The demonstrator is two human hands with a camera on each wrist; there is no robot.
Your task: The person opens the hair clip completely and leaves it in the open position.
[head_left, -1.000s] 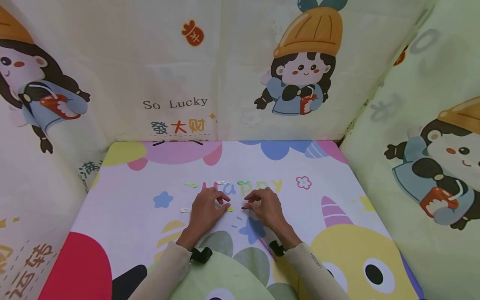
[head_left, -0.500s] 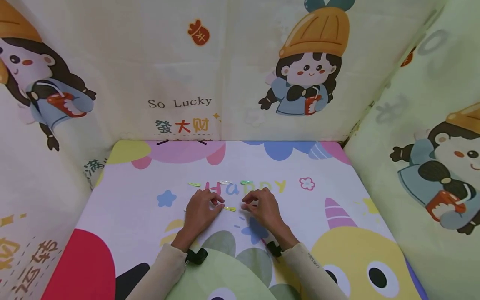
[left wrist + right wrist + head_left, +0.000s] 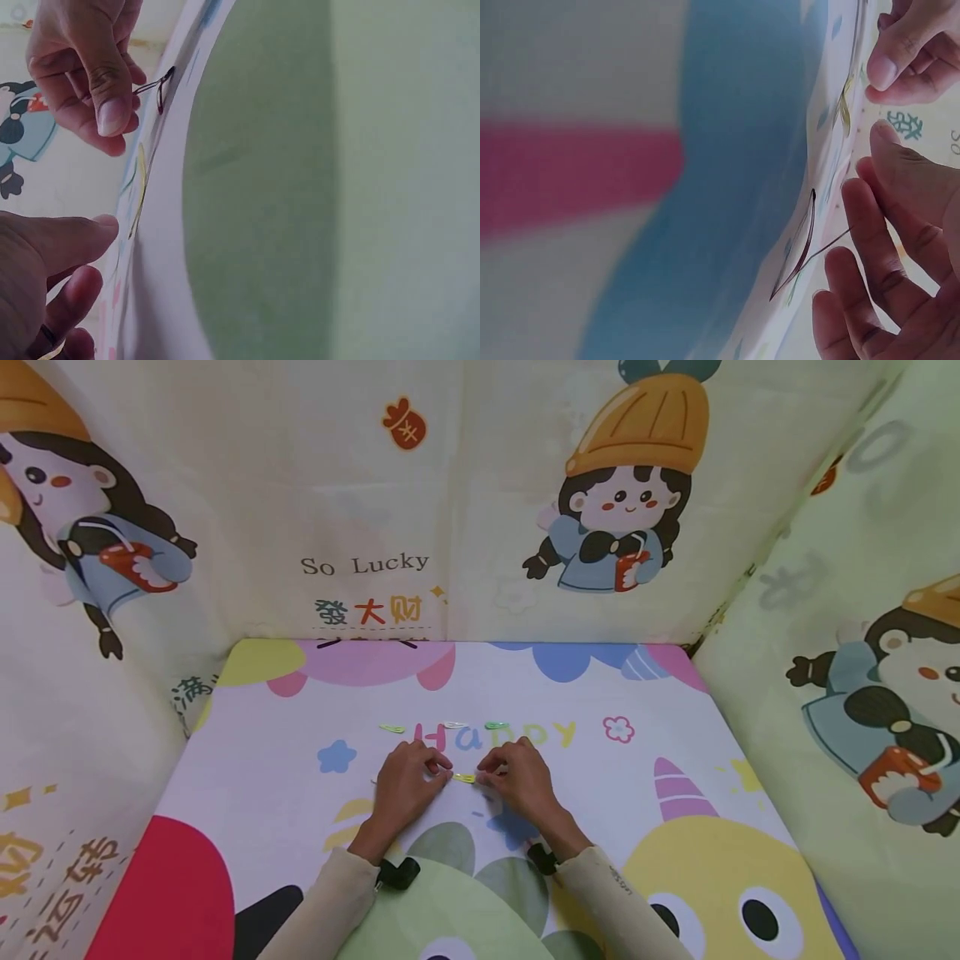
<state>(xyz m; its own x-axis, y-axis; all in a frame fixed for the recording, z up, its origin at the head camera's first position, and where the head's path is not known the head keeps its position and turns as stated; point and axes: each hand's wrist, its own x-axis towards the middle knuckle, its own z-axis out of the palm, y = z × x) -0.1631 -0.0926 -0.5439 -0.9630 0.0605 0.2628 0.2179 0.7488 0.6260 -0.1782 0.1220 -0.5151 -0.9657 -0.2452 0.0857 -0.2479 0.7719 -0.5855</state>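
Observation:
My right hand (image 3: 521, 782) holds a dark red snap hair clip (image 3: 160, 90) that is sprung apart. In the right wrist view the clip's thin strip (image 3: 829, 246) runs in between the fingers; in the head view the hand hides it. A yellow hair clip (image 3: 464, 778) lies on the patterned tabletop (image 3: 277, 752), between both hands. Beside its left end is my left hand (image 3: 408, 781), with nothing seen in its loosely bent fingers. In the left wrist view its thumb tip stays a little apart from the yellow clip (image 3: 140, 191).
Farther back on the table lie a light green clip (image 3: 392, 728), a white clip (image 3: 454, 725) and a green clip (image 3: 496, 725) in a row. Another pale clip is mostly hidden behind my left hand. Printed cloth walls (image 3: 480, 527) stand behind and on both sides.
The left thumb has drawn off the yellow clip, which now shows more fully. My right hand has come left, close to that clip's right end. The head view has shifted slightly.

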